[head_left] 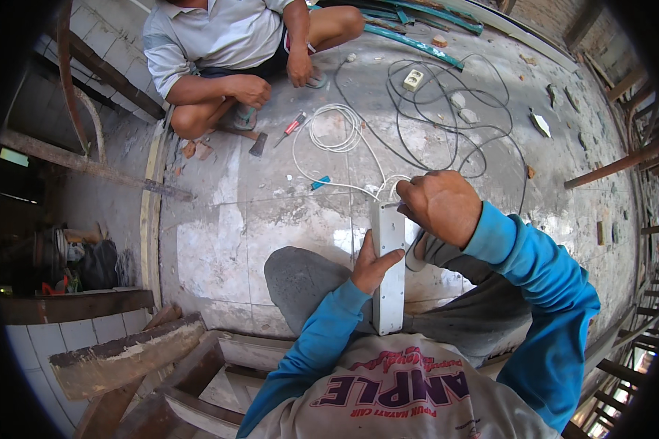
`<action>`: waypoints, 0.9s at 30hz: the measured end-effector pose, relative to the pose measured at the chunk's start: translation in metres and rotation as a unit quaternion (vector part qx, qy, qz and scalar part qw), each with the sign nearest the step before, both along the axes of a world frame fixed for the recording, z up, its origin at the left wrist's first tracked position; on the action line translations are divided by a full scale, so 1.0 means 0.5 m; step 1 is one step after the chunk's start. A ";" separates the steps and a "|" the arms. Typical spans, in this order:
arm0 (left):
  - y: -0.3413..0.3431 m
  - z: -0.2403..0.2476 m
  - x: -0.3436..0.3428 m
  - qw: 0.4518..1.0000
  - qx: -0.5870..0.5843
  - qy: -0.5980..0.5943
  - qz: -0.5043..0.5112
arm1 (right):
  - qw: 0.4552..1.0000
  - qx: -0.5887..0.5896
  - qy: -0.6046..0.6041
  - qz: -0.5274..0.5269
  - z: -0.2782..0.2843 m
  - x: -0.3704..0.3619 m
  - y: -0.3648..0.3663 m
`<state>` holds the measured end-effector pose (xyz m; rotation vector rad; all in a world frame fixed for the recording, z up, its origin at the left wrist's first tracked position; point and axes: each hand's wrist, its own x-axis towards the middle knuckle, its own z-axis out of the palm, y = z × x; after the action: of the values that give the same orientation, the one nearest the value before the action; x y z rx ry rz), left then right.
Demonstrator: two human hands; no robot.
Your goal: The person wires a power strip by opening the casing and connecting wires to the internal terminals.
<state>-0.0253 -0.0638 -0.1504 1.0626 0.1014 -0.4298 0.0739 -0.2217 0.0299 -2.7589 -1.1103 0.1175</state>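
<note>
A long white power strip [389,282] lies lengthwise between my knees, its far end pointing away from me. My left hand [371,266] grips its left side about halfway along, thumb across the top. My right hand [439,205] is closed over the strip's far end, where a white cable [334,139] enters it; what the fingers pinch is hidden. The white cable runs off in a loose coil on the tiled floor.
Another person squats at the far side, hands by their feet [250,91]. A hammer [258,144], a red-handled screwdriver [291,127], a white socket [413,80] and black cable loops [447,117] lie on the floor. Wooden planks [124,355] sit at lower left.
</note>
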 end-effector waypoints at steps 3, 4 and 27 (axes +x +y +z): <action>0.001 -0.004 0.000 1.000 0.007 -0.007 0.010 | 0.996 -0.059 0.047 -0.049 0.007 -0.004 0.017; 0.001 -0.003 0.002 1.000 0.004 -0.008 0.014 | 0.993 -0.070 0.059 -0.072 0.007 -0.005 0.022; -0.004 -0.008 -0.011 0.995 0.071 -0.065 0.029 | 0.997 -0.055 0.019 -0.041 -0.018 -0.013 0.000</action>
<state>-0.0310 -0.0657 -0.1545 1.2219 0.0476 -0.3045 0.0674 -0.2219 0.0209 -2.8812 -1.0081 0.2271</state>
